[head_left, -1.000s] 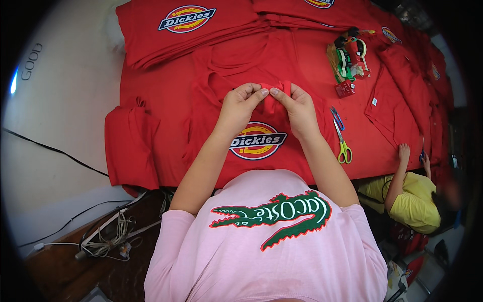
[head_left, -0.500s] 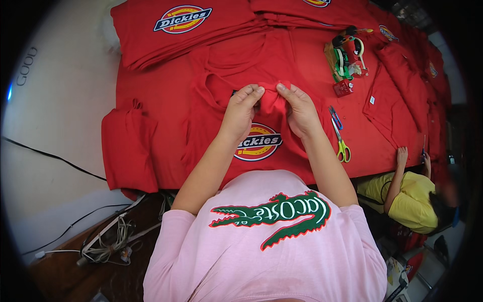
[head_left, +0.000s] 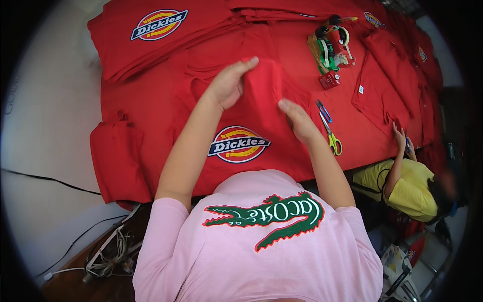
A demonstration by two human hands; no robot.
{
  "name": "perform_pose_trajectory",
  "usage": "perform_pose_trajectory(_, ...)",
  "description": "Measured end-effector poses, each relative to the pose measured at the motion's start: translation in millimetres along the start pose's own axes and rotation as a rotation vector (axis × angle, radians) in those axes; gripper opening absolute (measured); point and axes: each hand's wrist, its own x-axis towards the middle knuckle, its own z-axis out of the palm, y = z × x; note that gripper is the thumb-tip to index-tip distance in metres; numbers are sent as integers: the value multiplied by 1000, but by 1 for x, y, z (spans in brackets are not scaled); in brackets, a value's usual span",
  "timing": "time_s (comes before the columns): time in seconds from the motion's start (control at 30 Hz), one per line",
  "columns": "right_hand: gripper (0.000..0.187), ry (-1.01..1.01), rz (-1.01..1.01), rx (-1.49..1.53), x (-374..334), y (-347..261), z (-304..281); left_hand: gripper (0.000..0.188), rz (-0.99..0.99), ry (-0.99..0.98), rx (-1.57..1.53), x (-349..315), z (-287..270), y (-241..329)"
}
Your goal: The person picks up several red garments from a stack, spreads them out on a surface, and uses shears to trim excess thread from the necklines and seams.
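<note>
A red sleeveless top [head_left: 206, 168] with a round, banded yellow, red and navy print lies spread on the table before me. My left hand [head_left: 227, 85] is raised at its left armhole side, thumb extended along the fabric and the other fingers partly hidden by it. Lower and to the right, my right hand [head_left: 298, 121] grips the cloth, its thumb on top. A lifted, slightly blurred fold of the top runs between the two hands. The print stays flat just below them.
Folded red garments [head_left: 113, 43] are stacked at the far left, and a red bundle [head_left: 118, 161] hangs over the near left edge. Yellow-handled scissors [head_left: 333, 142] and blue snips [head_left: 324, 111] lie right, below a tape dispenser [head_left: 329, 53]. A co-worker in yellow [head_left: 410, 186] handles red cloth at right.
My hands have moved apart from a close pinch: the left went up and left, the right slightly down. The fold between them has opened out, uncovering more of the print.
</note>
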Motion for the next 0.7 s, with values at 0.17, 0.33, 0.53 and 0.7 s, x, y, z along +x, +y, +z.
perform_pose_trajectory(0.17, 58, -48, 344, -985, -50, -13, -32, 25, 108, 86, -31, 49, -44, 19)
perform_pose_trajectory(0.33, 51, 271, 451, -1021, -91, -4, -85, 18, 115, 127, 291, 51, -13, 6)
perform_pose_trajectory(0.53, 38, 250, 297, -1027, -78, 16, -85, 36, 217, 60, 533, 43, -25, -12)
perform_pose_trajectory(0.7, 37, 158, 262, -1131, -60, 16, -77, 54, 241, 2, 694, 34, -36, -15)
